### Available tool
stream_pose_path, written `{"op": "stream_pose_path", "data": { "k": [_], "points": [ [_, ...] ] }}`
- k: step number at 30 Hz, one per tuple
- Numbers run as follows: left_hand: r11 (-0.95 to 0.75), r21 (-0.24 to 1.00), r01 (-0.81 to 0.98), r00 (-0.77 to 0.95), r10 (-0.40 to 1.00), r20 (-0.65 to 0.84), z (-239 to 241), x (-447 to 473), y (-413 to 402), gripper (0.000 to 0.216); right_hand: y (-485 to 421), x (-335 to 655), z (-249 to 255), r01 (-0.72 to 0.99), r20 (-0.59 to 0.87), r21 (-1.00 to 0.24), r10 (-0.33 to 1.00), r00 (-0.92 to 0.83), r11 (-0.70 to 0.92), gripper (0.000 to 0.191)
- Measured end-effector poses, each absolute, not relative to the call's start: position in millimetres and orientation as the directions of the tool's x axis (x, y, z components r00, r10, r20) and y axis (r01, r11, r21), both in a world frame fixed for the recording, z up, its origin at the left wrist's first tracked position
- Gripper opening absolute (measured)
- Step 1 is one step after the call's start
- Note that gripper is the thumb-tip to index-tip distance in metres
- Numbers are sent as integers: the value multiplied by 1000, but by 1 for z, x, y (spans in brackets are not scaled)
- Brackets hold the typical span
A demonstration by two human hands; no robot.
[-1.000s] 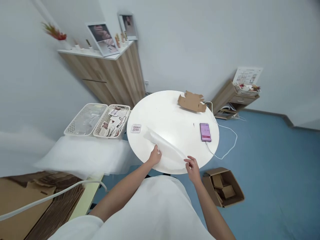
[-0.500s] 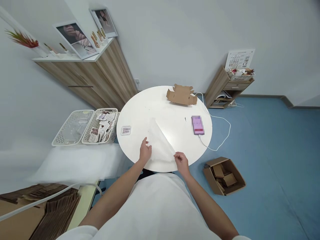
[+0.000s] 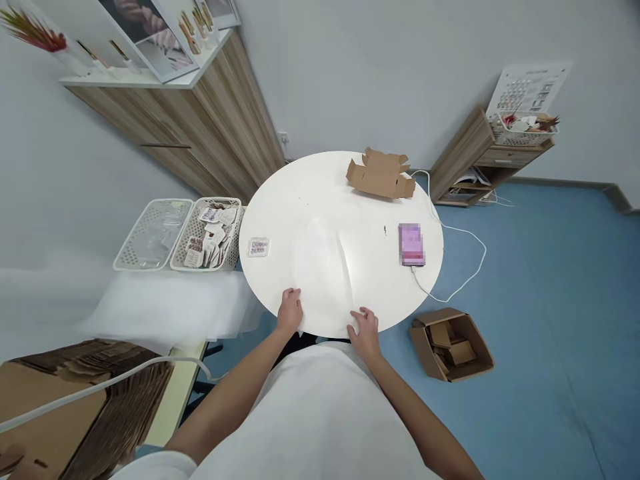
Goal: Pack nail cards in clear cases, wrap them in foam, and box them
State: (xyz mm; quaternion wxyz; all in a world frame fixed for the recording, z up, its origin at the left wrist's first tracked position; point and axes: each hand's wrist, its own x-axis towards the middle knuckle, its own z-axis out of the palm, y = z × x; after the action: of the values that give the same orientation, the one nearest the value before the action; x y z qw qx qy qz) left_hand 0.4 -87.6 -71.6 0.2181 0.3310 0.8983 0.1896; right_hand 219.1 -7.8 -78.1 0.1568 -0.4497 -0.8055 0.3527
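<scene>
A thin white translucent sheet [image 3: 323, 267] lies almost flat on the round white table [image 3: 320, 173], its right edge slightly raised. At its lower left edge rests my left hand [image 3: 290, 311], fingers stretched forward and holding nothing. My right hand [image 3: 365, 331] is at the lower right edge of the sheet, thumb and fingers apart, fingertips touching or very near it. Left of the sheet sits a small clear case [image 3: 259, 247] with small purplish pieces inside. An unfolded brown cardboard box [image 3: 381, 175] is at the table's back. A purple blurred-out phone-like device [image 3: 411, 245] lies on the right.
Left of the table stand a white basket of small packets [image 3: 213, 235] and a basket of clear plastic pieces [image 3: 155, 235]. Below them is a stack of white sheets [image 3: 175, 307]. A white cable [image 3: 470, 231] trails off the table. A cardboard carton [image 3: 453, 345] sits on the floor.
The sheet's raised right side has come down onto the table. My right hand has loosened its pinch and spread its fingers; my left hand lies flatter. The camera view has shifted.
</scene>
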Motion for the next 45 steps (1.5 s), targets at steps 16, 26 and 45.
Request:
{"op": "stream_pose_path", "data": {
  "k": [16,26,45],
  "points": [
    [467,426,775,-428,884,-190,-58,14,-69,45,25,178,-88,570,-54,-534,647,-760,624,45],
    [458,339,822,-374,883,-285,-59,3,-62,47,33,177,-80,582,-93,-568,657,-748,582,37],
    [547,837,21,-800,511,-314,-71,-196,-99,49,25,-61,-42,387,-456,-888,595,-662,-250,34]
  ]
}}
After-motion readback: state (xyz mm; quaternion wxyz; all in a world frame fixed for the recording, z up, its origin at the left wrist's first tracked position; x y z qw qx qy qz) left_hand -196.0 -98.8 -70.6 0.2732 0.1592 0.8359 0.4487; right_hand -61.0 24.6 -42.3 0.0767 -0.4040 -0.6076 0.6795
